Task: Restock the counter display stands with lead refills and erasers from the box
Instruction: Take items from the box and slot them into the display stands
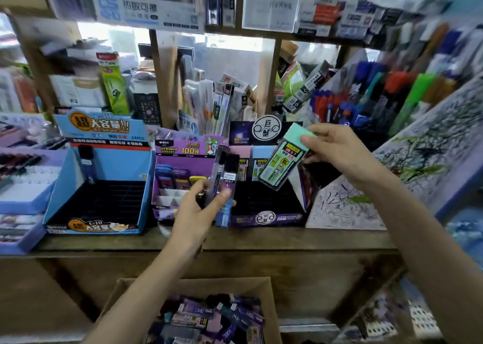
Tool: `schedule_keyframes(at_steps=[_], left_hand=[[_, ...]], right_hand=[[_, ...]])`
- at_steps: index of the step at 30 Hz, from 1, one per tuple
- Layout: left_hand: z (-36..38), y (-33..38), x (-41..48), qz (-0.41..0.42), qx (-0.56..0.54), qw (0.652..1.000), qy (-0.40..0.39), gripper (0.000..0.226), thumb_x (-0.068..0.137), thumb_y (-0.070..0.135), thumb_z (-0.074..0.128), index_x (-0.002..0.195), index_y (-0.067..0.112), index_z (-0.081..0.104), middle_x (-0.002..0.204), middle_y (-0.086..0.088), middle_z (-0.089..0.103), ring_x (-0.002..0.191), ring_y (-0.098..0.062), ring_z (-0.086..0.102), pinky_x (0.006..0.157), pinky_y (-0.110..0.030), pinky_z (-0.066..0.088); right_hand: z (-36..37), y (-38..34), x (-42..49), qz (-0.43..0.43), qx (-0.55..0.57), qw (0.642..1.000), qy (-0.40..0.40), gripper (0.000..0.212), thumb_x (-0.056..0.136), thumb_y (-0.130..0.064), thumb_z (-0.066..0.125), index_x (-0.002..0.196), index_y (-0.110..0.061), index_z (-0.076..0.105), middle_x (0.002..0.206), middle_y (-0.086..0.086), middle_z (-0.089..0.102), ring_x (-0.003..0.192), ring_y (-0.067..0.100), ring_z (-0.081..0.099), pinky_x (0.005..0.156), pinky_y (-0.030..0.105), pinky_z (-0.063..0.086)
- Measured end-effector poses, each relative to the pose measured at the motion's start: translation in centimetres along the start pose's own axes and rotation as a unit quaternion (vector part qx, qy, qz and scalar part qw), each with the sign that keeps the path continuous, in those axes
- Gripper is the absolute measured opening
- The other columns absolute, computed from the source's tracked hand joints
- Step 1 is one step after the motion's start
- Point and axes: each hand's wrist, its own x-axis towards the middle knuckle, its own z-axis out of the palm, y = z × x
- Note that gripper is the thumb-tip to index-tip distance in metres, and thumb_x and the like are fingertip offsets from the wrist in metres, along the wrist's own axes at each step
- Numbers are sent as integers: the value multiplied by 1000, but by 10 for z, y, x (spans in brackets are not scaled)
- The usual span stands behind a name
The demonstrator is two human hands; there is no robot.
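Note:
My right hand (337,152) pinches a mint-green lead refill pack (283,158) by its top, tilted above the dark purple display stand (266,219). That stand holds a few packs at its back. My left hand (194,213) grips a small bundle of purple and blue refill packs (224,186) upright, in front of the gap between the purple stand and the small violet stand (177,166). A blue display stand (104,186) at the left holds a single dark refill tube (87,164). Below the counter, an open cardboard box (136,291) holds several purple and dark packs.
The stands sit along a wooden counter (261,241). Trays of stationery (23,186) lie at the far left. A scribbled test-paper board (352,202) leans at the right. Pens and boxed stock crowd the shelves behind.

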Motion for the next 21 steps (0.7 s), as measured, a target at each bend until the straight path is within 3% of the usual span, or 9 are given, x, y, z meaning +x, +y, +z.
schedule_keyframes(at_steps=[1,4,7,9,11,13,17,19,21], left_hand=[[-3,1,1,-1,4,1000,6,15,83,22,67,95,17,60,86,4,71,79,-4,68,69,-17,53],[-11,-1,2,2,38,999,10,13,83,27,67,92,22,61,81,6,67,76,-4,63,67,-18,49],[-16,-1,2,11,55,998,13,9,83,25,67,87,28,61,80,13,71,74,6,63,63,-7,47],[-19,-3,2,9,55,998,12,10,81,28,67,89,23,63,82,8,71,75,3,64,63,-6,47],[-22,-5,0,8,54,998,7,28,77,34,65,95,13,63,87,-3,70,81,-7,66,69,-14,49],[-24,-7,0,-4,51,999,2,35,74,39,64,98,12,63,90,-5,70,86,-11,66,75,-25,51],[-26,-11,-1,-29,34,999,7,34,68,43,64,97,25,64,91,9,72,87,-4,67,75,-25,50],[-27,-12,-1,-36,30,999,7,35,67,44,65,97,26,64,92,10,72,89,-5,67,76,-25,51],[-27,-13,-1,-35,29,999,8,37,67,45,64,99,25,64,92,9,72,89,-5,67,74,-23,50]], right_hand=[[-6,-2,12,-13,-62,998,2,11,93,-15,57,94,-13,67,90,10,72,81,17,66,68,29,59],[-9,2,41,-56,-262,963,-24,15,93,-18,58,95,-6,67,92,16,65,80,26,61,77,44,54],[-2,14,58,-47,-363,929,-52,19,91,-19,60,104,-10,69,90,10,66,74,17,53,66,32,43],[2,23,65,-19,-380,922,-70,22,90,-21,61,110,-13,69,97,5,69,83,15,52,75,35,42],[4,30,70,-10,-387,918,-83,23,90,-20,62,111,-12,69,101,6,70,91,17,54,90,40,41],[6,36,75,-8,-383,919,-96,22,89,-17,63,108,-8,70,100,12,70,88,25,61,82,40,48],[4,42,84,10,-359,927,-109,18,88,-16,64,103,-8,70,93,8,69,72,13,56,64,27,41],[3,42,87,13,-360,925,-122,17,88,-14,64,102,-9,70,89,0,66,68,3,52,62,20,40],[5,45,86,10,-371,922,-111,14,88,-13,64,101,-11,68,87,-2,62,72,7,54,68,24,43]])
